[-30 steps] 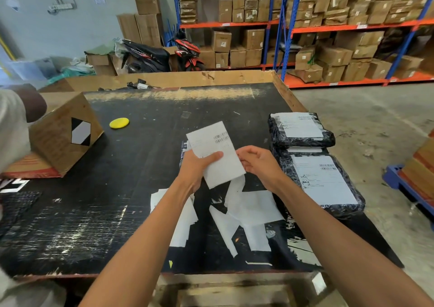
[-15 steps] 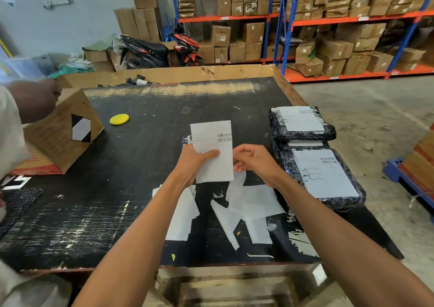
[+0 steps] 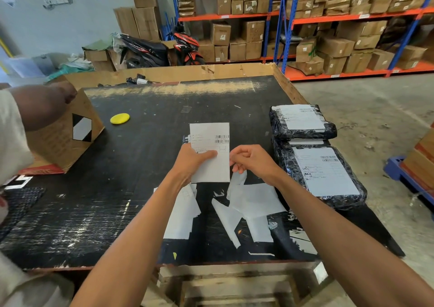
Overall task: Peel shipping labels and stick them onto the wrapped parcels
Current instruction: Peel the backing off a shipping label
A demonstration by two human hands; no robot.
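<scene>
My left hand holds a white shipping label upright over the black table, thumb across its front. My right hand is just right of the label, fingers pinched at its lower right edge; whether it grips the label or a backing strip is unclear. Behind the label a small dark parcel peeks out. Two black wrapped parcels lie at the right, each bearing a label: the far one and the near one.
Peeled white backing sheets litter the table below my hands. A cardboard box stands at the left with another person's arm over it. A yellow disc lies farther back. A blue pallet sits on the floor right.
The label has turned from tilted to upright in my hands. The other person's arm has reached in over the cardboard box at the left.
</scene>
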